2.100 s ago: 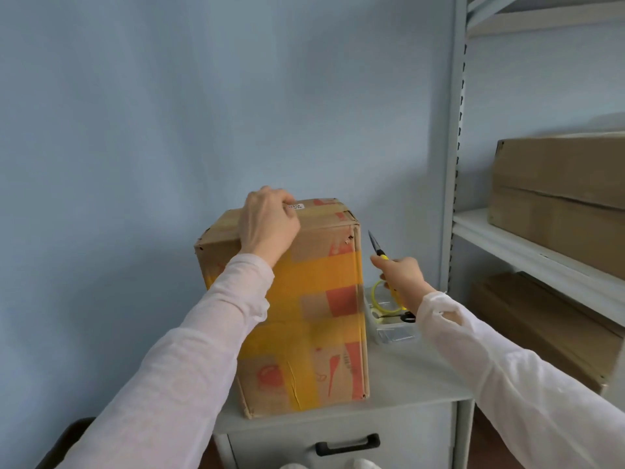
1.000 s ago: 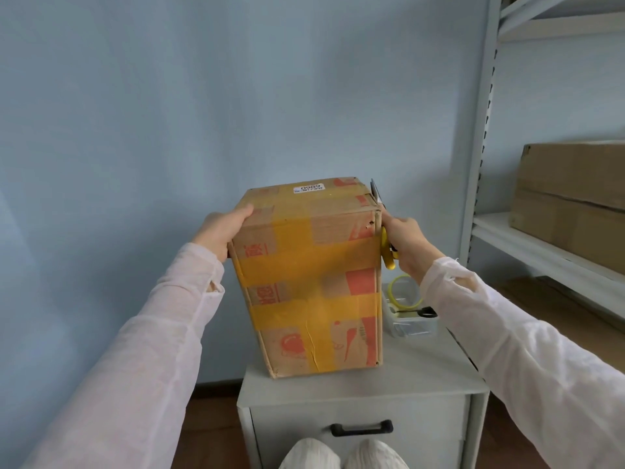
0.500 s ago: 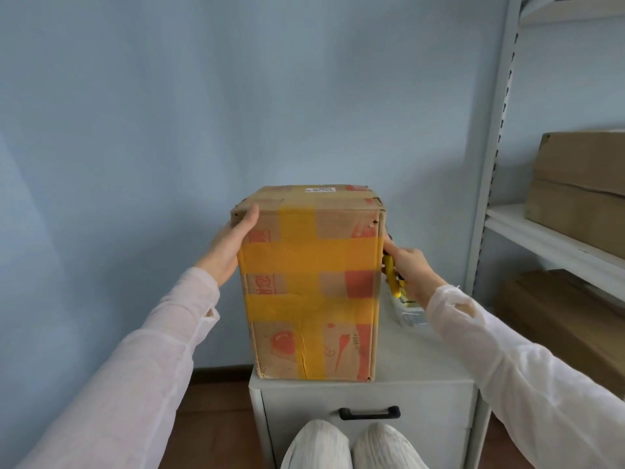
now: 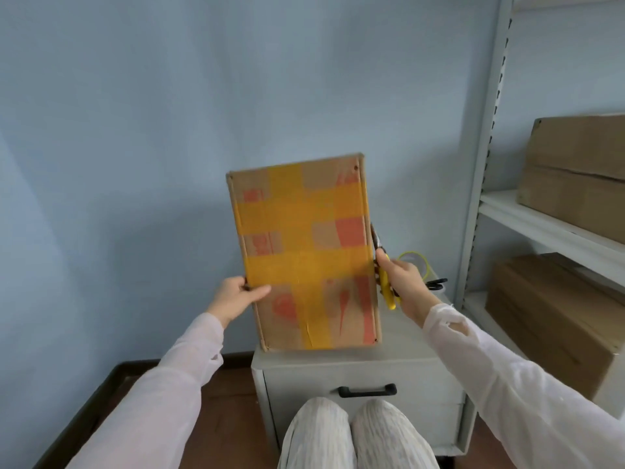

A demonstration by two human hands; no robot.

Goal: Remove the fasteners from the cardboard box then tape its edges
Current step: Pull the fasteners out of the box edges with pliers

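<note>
The cardboard box [image 4: 304, 252] stood tall mid-frame on the tabletop [image 4: 412, 333]. The left hand [image 4: 236, 296] gripped its left edge. The right hand [image 4: 404, 282] held a yellow tool [image 4: 387, 292] by its right edge. The box looked light and stiff, best held by the edges.

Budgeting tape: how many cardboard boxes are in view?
3: taped box on the cabinet; plain box on the upper shelf; another box on the lower shelf. Others may be out of frame.
</note>
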